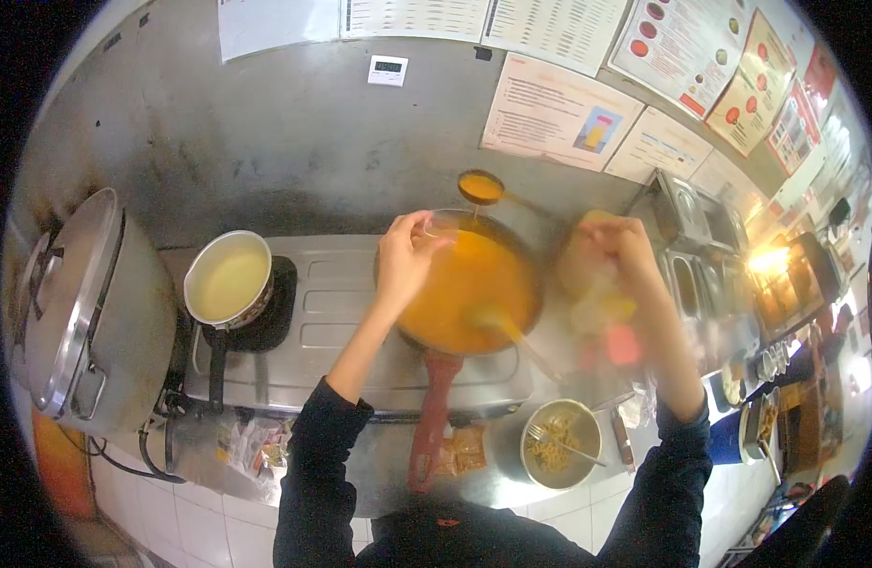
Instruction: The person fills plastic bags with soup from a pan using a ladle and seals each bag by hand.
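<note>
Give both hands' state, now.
Left hand: fingers bent at the pan; can't tell if it holds anything.
Right hand: blurred, fingers curled; hold can't be told.

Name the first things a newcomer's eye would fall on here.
Most likely the bright orange liquid filling the wide pan in the middle of the view, with the left hand above its left side and the blurred right hand out to its right. Next, perhaps, the big lidded metal pot at the far left, or the yellow glow over at the right.
</note>
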Tool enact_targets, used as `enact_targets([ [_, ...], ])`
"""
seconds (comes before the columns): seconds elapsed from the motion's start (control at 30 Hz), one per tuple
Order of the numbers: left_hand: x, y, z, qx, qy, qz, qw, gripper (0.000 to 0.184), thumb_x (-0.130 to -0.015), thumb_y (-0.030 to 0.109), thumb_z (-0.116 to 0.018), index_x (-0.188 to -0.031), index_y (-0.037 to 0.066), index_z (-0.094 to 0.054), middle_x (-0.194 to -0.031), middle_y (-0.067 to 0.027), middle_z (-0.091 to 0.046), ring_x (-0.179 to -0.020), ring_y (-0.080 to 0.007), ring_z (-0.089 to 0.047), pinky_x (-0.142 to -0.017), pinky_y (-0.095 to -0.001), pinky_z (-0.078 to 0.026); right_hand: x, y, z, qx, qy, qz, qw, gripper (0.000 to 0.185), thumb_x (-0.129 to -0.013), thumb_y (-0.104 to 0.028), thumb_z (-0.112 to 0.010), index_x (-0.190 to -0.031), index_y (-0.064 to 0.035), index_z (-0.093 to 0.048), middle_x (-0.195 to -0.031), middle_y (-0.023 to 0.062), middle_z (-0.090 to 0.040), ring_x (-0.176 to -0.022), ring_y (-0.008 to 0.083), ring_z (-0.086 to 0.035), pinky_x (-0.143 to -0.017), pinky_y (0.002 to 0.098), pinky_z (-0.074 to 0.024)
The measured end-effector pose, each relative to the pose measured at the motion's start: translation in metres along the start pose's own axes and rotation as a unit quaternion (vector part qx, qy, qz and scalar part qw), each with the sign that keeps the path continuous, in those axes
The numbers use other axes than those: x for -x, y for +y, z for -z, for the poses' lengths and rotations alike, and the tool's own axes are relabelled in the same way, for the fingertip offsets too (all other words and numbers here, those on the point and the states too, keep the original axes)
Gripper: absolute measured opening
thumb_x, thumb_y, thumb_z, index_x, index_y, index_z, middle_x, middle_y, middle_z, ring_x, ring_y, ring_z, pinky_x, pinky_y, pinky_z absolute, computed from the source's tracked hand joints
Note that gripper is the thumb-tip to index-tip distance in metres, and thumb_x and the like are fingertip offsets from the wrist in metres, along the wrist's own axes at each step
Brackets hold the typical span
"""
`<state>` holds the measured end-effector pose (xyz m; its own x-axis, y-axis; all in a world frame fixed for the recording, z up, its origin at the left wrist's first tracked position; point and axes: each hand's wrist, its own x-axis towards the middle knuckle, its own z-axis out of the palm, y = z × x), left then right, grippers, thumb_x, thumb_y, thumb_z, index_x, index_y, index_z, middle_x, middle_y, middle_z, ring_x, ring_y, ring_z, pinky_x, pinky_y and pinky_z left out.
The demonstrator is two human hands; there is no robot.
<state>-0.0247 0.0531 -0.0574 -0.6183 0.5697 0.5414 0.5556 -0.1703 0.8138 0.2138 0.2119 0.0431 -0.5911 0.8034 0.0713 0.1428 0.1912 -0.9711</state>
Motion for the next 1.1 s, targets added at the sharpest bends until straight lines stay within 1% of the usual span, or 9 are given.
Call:
enact_targets([
  [0.07,-0.002,-0.002,-0.005,0.012,-0.010,0.014,1.000,0.039,-0.065,0.014,-0.072,-0.099,0.001,-0.057,-0.091,-0.0101,-0.059,-0.076,-0.0197,-0.057,-0.065,-0.0288,-0.045,0.000,-0.003,0.001,-0.019,-0.013,0.018,1.000,0.023,-0.075,0.003,-0.047,-0.094,0.0079,-0.058,-0.070,0.0116,-0.059,-0.051,0.0108,-0.047,-0.047,0.0222,-0.0354],
  [0.17,-0.006,-0.005,-0.011,-0.010,-0.021,-0.009,1.000,0.038,-0.069,0.008,-0.070,-0.104,0.001,-0.056,-0.096,-0.0096,-0.060,-0.083,-0.0154,-0.057,-0.071,-0.0263,-0.046,0.003,-0.011,-0.003,0.019,-0.020,0.044,0.999,0.022,-0.075,0.004,-0.047,-0.093,0.0076,-0.059,-0.069,0.0112,-0.060,-0.049,0.0099,-0.046,-0.047,0.0221,-0.0353],
  [0.23,-0.009,-0.003,-0.015,0.045,-0.036,0.019,0.998,0.038,-0.071,0.009,-0.069,-0.105,0.000,-0.055,-0.094,-0.0096,-0.061,-0.081,-0.0140,-0.057,-0.068,-0.0252,-0.046,0.003,-0.013,-0.005,0.029,-0.016,0.050,0.998,0.021,-0.076,0.003,-0.047,-0.092,0.0070,-0.060,-0.069,0.0101,-0.060,-0.047,0.0096,-0.045,-0.046,0.0216,-0.0351],
  [0.43,-0.009,0.006,-0.018,0.079,-0.013,0.010,0.997,0.036,-0.073,0.008,-0.067,-0.106,-0.001,-0.054,-0.089,-0.0080,-0.062,-0.073,-0.0121,-0.057,-0.060,-0.0242,-0.045,0.003,-0.010,-0.008,0.045,-0.004,0.073,0.996,0.021,-0.077,0.004,-0.047,-0.091,0.0057,-0.062,-0.068,0.0081,-0.060,-0.047,0.0084,-0.046,-0.044,0.0208,-0.0354],
  [0.67,-0.014,0.014,-0.018,0.063,-0.016,0.025,0.998,0.034,-0.073,0.007,-0.066,-0.104,-0.001,-0.055,-0.088,-0.0082,-0.062,-0.073,-0.0121,-0.056,-0.061,-0.0247,-0.046,0.010,-0.016,-0.011,0.098,0.017,0.127,0.987,0.019,-0.076,0.006,-0.049,-0.088,0.0038,-0.064,-0.065,0.0070,-0.061,-0.047,0.0069,-0.046,-0.043,0.0200,-0.0358],
  [0.73,-0.015,0.014,-0.019,0.071,0.009,0.007,0.997,0.035,-0.067,0.011,-0.071,-0.097,-0.002,-0.057,-0.086,-0.0109,-0.060,-0.070,-0.0184,-0.056,-0.063,-0.0297,-0.046,0.013,-0.019,-0.013,0.142,0.041,0.145,0.978,0.020,-0.074,0.006,-0.049,-0.086,0.0018,-0.065,-0.063,0.0064,-0.061,-0.048,0.0066,-0.048,-0.045,0.0204,-0.0375],
  [0.87,-0.016,0.015,-0.020,0.065,0.030,-0.029,0.997,0.036,-0.066,0.011,-0.072,-0.096,-0.002,-0.057,-0.086,-0.0117,-0.059,-0.070,-0.0201,-0.056,-0.063,-0.0305,-0.045,0.017,-0.023,-0.014,0.220,0.070,0.196,0.953,0.022,-0.073,0.007,-0.049,-0.086,-0.0011,-0.066,-0.063,0.0067,-0.062,-0.048,0.0071,-0.049,-0.047,0.0220,-0.0398],
  [0.97,-0.016,0.023,-0.017,0.047,0.025,-0.015,0.998,0.036,-0.066,0.012,-0.072,-0.095,-0.002,-0.057,-0.087,-0.0125,-0.058,-0.072,-0.0224,-0.055,-0.066,-0.0315,-0.045,0.025,-0.028,-0.020,0.284,0.107,0.217,0.928,0.022,-0.072,0.006,-0.050,-0.086,-0.0023,-0.066,-0.064,0.0091,-0.063,-0.048,0.0106,-0.052,-0.049,0.0249,-0.0419],
  [1.1,-0.017,0.025,-0.016,-0.005,0.031,-0.036,0.999,0.036,-0.066,0.015,-0.071,-0.095,-0.002,-0.057,-0.089,-0.0139,-0.058,-0.077,-0.0264,-0.056,-0.070,-0.0343,-0.044,0.031,-0.024,-0.025,0.303,0.152,0.333,0.880,0.021,-0.069,0.005,-0.050,-0.082,-0.0023,-0.064,-0.065,0.0112,-0.061,-0.055,0.0194,-0.057,-0.054,0.0292,-0.0446],
])
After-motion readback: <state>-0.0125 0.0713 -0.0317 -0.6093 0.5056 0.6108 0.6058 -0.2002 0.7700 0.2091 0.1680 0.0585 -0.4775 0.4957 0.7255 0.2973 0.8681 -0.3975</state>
